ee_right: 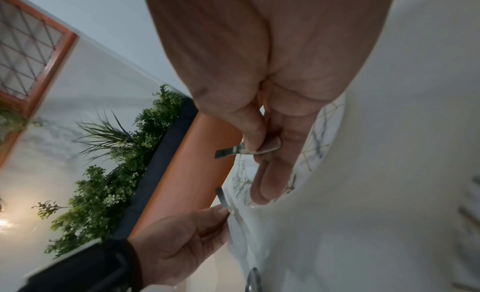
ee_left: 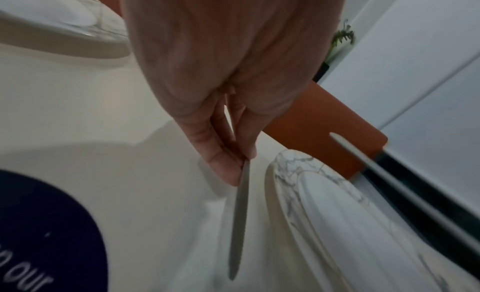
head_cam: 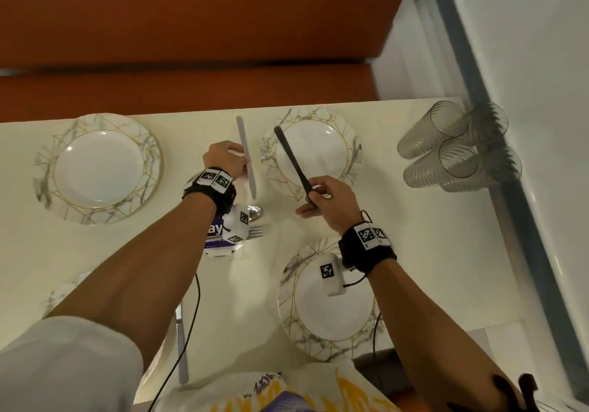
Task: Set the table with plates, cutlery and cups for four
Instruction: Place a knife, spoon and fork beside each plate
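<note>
The left hand (head_cam: 223, 159) pinches a knife (head_cam: 246, 156) just left of the far plate (head_cam: 310, 153). The right hand (head_cam: 325, 201) pinches a dark-looking piece of cutlery (head_cam: 293, 163) over that plate. Clear cups (head_cam: 452, 147) lie near the table (head_cam: 414, 252) edge.

Soft, even indoor light; a warm lamp glow (ee_right: 2, 221) at the right wrist view's left edge. Wrist views blurred, edges bent; cups (head_cam: 452, 147) smeared.
</note>
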Demonstrator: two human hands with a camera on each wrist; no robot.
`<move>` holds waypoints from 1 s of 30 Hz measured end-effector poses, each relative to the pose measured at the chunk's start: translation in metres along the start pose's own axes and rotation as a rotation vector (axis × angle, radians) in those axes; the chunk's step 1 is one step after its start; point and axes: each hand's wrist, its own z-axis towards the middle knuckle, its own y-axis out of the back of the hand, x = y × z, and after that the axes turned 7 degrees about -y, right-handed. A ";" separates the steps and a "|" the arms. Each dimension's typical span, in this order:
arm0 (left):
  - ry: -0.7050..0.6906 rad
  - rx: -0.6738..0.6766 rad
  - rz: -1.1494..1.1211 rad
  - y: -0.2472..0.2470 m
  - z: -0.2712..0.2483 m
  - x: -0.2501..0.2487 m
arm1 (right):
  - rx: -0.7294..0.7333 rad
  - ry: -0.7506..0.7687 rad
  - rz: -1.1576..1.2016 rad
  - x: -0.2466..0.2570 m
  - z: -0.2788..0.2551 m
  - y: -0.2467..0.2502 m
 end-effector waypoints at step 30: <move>-0.408 -0.086 0.768 -0.016 -0.001 0.013 | -0.033 0.027 -0.011 0.000 0.010 0.010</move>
